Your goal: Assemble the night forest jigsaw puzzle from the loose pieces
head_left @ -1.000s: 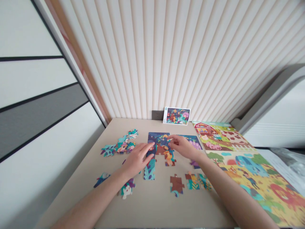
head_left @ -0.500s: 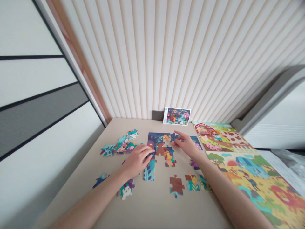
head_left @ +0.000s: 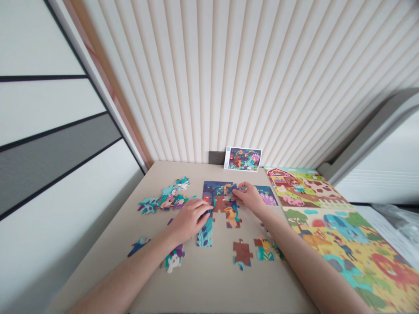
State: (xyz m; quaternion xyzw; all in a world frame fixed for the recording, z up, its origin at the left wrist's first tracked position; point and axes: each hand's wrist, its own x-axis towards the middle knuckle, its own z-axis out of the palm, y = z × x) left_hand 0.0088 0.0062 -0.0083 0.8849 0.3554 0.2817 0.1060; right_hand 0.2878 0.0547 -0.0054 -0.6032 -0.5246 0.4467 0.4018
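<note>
A partly joined jigsaw puzzle (head_left: 218, 188) with a dark-blue night scene lies on the table. My left hand (head_left: 190, 219) rests at its left side, fingers loosely stretched out and fingertips touching the pieces, with nothing gripped. At the upper middle of the puzzle, my right hand (head_left: 249, 197) pinches a dark-blue puzzle piece (head_left: 234, 192) beside the orange-figure piece. Its exact fit against the neighbours is hidden by my fingers. A purple section (head_left: 268, 197) lies just right of that hand. Below the puzzle are a brown piece (head_left: 242, 254) and a teal-and-yellow piece (head_left: 264, 249).
Loose pieces are heaped (head_left: 168, 198) at the left, with a few more (head_left: 174, 258) near my left forearm. A picture card (head_left: 243, 158) leans against the ribbed wall by a socket (head_left: 216, 157). Farm (head_left: 307, 189) and safari (head_left: 347, 244) puzzles lie at the right.
My right hand has moved slightly left and down over the puzzle, its index finger now curled in to a pinch on a piece. The left hand has stayed still.
</note>
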